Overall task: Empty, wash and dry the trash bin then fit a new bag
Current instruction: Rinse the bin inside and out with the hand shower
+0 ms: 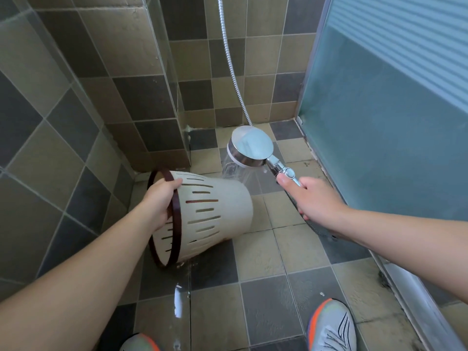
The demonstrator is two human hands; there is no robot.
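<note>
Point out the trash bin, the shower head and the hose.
trash bin (222, 211), head view, slotted side wall.
shower head (250, 145), head view, chrome back.
hose (231, 67), head view, stretch along the wall.

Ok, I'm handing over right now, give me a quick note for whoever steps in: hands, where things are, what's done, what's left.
Left hand grips the dark rim of the trash bin, tipped on its side, base away from you.
Right hand holds the shower head by its handle; water sprays down at the bin's base.
Done: bin is empty, rinsing is under way, tiled floor is wet.
Left: finish washing, dry the bin, fit a new bag; none in view.
</note>
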